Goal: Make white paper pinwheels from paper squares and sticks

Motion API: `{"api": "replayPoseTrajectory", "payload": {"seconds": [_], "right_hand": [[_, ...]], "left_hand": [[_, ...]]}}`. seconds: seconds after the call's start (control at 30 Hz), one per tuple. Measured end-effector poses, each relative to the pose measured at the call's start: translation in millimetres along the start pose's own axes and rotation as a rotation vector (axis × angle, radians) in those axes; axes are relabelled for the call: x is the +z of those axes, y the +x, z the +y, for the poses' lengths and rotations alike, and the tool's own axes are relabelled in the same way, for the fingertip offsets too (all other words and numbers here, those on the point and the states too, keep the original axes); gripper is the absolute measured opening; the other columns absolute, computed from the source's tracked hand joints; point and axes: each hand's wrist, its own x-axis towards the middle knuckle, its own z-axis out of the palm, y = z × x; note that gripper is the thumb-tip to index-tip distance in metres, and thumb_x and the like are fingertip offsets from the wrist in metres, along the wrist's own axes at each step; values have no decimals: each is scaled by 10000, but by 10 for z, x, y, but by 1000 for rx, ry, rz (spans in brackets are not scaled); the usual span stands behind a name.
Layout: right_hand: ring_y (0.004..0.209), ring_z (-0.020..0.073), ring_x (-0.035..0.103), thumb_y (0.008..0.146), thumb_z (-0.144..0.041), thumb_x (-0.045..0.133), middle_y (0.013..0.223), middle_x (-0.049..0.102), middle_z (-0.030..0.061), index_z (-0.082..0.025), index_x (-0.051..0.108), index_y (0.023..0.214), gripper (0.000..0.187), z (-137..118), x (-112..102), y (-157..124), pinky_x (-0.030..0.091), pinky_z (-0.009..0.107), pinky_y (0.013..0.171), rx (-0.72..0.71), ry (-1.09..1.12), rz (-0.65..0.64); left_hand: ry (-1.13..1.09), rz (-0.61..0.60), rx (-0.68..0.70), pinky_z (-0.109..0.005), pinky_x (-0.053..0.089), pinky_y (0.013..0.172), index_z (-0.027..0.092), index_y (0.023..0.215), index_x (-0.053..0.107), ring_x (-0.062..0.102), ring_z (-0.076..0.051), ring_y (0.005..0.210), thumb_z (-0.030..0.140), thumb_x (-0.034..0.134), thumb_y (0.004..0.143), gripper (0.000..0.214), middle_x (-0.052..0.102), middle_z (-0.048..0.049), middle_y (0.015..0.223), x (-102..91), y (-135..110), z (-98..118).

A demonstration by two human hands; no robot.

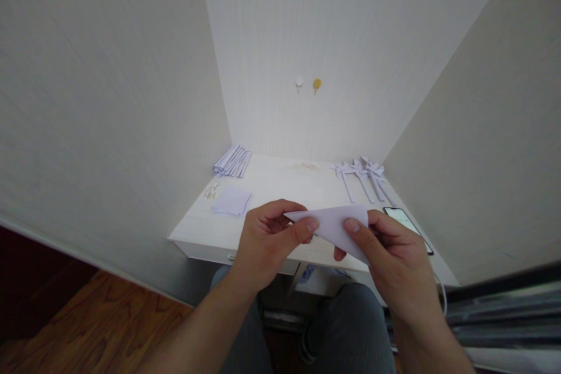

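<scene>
Both hands hold up a folded triangle of pale paper point(335, 223) above the front edge of the white desk. My left hand point(274, 239) pinches its narrow pointed corner between thumb and fingers. On the broad end, the thumb of my right hand point(390, 251) presses the front while the fingers support it from behind. A small stack of square paper sheets point(232, 200) lies on the desk to the left. Beyond it sits a bundle of rolled paper sticks point(232, 161). Several finished paper pinwheels point(360, 172) on sticks lie at the back right.
A phone point(407, 223) with a lit screen lies at the desk's right edge. Small white-and-gold pieces point(211, 191) are heaped beside the paper stack. Walls enclose the desk point(284, 184) on three sides, and two hooks point(308, 84) hang on the back wall.
</scene>
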Motion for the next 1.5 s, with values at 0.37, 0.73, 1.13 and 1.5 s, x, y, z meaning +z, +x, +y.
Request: {"api": "replayPoseTrajectory", "payload": {"seconds": [0.37, 0.73, 1.13, 1.5], "right_hand": [[558, 148, 686, 938, -428, 759, 622, 742, 1, -223, 766, 779, 260, -15, 17, -13, 537, 208, 524, -15, -8, 13], [580, 145, 662, 899, -424, 802, 664, 751, 12, -213, 776, 775, 247, -26, -6, -19, 517, 214, 511, -31, -84, -4], [596, 132, 713, 906, -395, 810, 675, 771, 2, -228, 801, 838, 180, -5, -17, -22, 559, 176, 542, -27, -30, 7], [606, 145, 720, 884, -432, 828, 683, 776, 18, -216, 802, 856, 220, 56, -17, 1, 561, 190, 549, 12, 46, -14]], "left_hand": [[22, 3, 6, -220, 520, 517, 174, 778, 780, 638, -123, 533, 338, 920, 705, 228, 725, -5, 592, 21, -29, 2], [2, -44, 53, -195, 503, 524, 190, 752, 807, 632, -106, 559, 232, 902, 731, 106, 732, 6, 633, 18, -58, 29], [13, -49, 99, -197, 523, 604, 191, 799, 832, 643, -106, 631, 290, 818, 866, 121, 729, -4, 646, -18, -70, 41], [44, -57, 166, -201, 522, 635, 190, 847, 836, 643, -112, 672, 270, 783, 901, 111, 734, -9, 687, -12, -105, 34]]}}
